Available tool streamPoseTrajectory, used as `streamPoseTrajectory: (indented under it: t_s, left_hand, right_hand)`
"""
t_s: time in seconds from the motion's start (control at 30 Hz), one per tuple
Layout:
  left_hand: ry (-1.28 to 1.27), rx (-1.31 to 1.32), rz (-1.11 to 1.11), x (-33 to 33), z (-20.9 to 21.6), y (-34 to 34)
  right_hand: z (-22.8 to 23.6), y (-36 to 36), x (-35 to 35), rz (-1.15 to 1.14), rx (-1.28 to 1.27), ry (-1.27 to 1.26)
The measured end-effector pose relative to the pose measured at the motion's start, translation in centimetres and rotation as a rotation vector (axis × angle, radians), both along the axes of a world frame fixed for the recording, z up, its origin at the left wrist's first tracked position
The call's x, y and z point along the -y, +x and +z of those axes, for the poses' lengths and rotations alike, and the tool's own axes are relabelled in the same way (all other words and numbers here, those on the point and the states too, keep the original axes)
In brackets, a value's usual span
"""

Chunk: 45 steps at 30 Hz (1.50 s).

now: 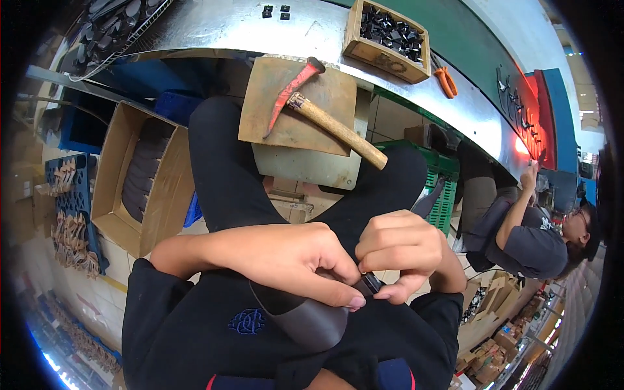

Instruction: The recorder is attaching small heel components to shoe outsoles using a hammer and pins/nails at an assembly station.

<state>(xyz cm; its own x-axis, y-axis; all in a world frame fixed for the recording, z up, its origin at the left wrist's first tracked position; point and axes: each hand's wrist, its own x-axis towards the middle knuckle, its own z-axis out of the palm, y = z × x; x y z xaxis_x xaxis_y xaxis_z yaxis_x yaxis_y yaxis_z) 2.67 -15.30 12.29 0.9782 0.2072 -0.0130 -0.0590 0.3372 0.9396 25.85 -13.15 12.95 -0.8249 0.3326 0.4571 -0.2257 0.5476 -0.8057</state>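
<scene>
My left hand [286, 260] pinches a dark grey strap [309, 325], which loops down below it against my shirt. Close beside it, my right hand [403, 250] is closed on a small glossy black piece, buckle-like in shape [370, 284], at the end of the strap. The fingertips of both hands nearly meet there. Whether the strap passes through the piece I cannot tell. A dark tapered strip [429, 198] sticks out behind my right hand. In front of my hands, a hammer [335, 129] with a red head and wooden handle lies on a worn brown board [263, 91].
A wooden box [387, 62] of small black parts and orange-handled pliers [445, 81] are on the metal bench [312, 32]. Several black pieces [276, 12] lie farther left. A cardboard box [162, 188] of dark pieces stands left. A co-worker [533, 227] sits at right.
</scene>
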Motion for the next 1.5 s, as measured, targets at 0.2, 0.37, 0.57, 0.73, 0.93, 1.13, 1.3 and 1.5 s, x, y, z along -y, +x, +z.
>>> streamPoseTrajectory:
  t_s: [0.2, 0.37, 0.57, 0.73, 0.93, 1.13, 1.3, 1.5]
  left_hand:
    - [-0.056, 0.05, -0.089, 0.3, -0.1, 1.0]
    - [0.041, 0.016, -0.119, 0.6, 0.4, 0.7]
    - [0.184, -0.055, -0.026, 1.7, 1.0, 0.0]
    - [0.229, -0.277, 0.372, 2.4, 1.3, -0.7]
    - [0.238, -0.309, 0.556, 3.3, 1.6, -0.8]
    - [0.21, -0.29, 0.587, 3.7, 1.8, -1.1]
    - [0.212, -0.249, 0.748, 4.6, 1.5, -1.8]
    - [0.468, -0.307, 1.553, -3.4, 1.4, -10.1]
  right_hand:
    - [-0.4, -0.2, 1.9, 0.048, -0.104, -0.115]
    - [-0.1, -0.4, 3.5, -0.011, -0.113, -0.174]
    - [-0.4, 0.4, 2.6, 0.056, -0.037, -0.067]
    - [-1.8, 3.6, 0.4, -0.252, 0.283, -0.028]
    - [-4.9, 5.3, 3.6, -0.476, 0.252, -0.302]
    - [-6.7, 5.3, 5.3, -0.523, 0.178, -0.443]
    - [-7.2, 4.8, 4.7, -0.454, 0.189, -0.544]
    - [-11.0, 8.3, 5.5, -0.655, -0.047, -0.78]
